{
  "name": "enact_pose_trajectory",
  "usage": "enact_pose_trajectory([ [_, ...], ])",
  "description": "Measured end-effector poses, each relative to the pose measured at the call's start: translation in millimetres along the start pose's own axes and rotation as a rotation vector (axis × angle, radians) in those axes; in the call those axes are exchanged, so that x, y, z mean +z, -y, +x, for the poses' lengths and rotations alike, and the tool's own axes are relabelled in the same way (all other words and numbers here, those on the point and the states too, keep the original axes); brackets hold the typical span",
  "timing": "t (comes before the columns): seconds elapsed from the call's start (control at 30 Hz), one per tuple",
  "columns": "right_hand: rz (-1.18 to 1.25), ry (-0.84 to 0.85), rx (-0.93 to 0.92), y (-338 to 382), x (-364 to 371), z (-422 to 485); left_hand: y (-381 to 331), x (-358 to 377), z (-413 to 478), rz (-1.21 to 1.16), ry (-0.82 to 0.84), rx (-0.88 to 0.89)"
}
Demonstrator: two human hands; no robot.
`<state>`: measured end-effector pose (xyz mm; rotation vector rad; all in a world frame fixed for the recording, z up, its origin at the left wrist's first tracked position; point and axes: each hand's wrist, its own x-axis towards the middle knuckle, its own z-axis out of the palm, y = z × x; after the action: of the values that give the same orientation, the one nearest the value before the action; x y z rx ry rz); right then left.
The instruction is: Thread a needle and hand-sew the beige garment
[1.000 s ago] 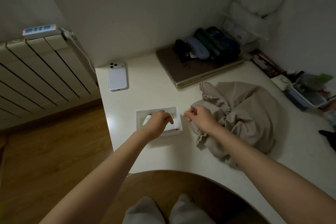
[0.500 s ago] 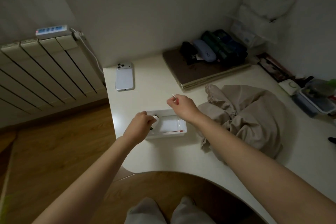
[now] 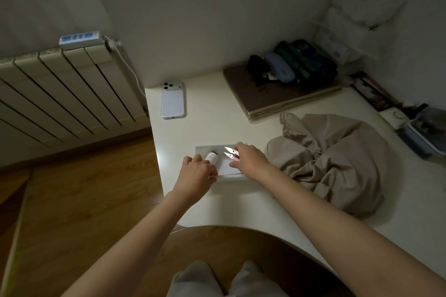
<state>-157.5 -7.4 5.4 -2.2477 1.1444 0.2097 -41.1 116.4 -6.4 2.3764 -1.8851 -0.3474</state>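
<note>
Beige garment (image 3: pixel 337 159), beside right grip (image 3: pixel 249 160), holding snips (image 3: pixel 230 152)

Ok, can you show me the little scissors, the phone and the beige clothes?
little scissors (image 3: pixel 231 152), head view, on the shiny blades.
phone (image 3: pixel 172 103), head view, middle of its back.
beige clothes (image 3: pixel 337 161), head view, middle of the crumpled cloth.

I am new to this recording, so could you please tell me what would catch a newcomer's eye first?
The shiny thread snips gleam in the right hand over the white box, beside the left hand gripping a white spool. The crumpled beige garment lies on the table just right of them.
</note>
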Motion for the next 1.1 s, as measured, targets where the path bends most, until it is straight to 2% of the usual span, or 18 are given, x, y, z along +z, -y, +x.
enact_pose_trajectory([
  [0.23,-0.067,0.052,-0.148,-8,18,2,-5,2,3,0.015,-0.024,-0.014],
  [0.43,-0.041,-0.086,-0.153,-14,23,3,-9,4,5,0.024,-0.022,-0.039],
  [0.77,-0.256,-0.206,-0.198,-31,22,-1,-10,5,10,0.059,-0.024,-0.083],
  [0.93,-0.337,-0.138,-0.204,-34,16,-13,-11,5,12,0.12,-0.024,-0.1],
  [1.1,-0.403,-0.203,-0.187,-37,5,-13,-16,2,19,0.166,0.0,-0.102],
])
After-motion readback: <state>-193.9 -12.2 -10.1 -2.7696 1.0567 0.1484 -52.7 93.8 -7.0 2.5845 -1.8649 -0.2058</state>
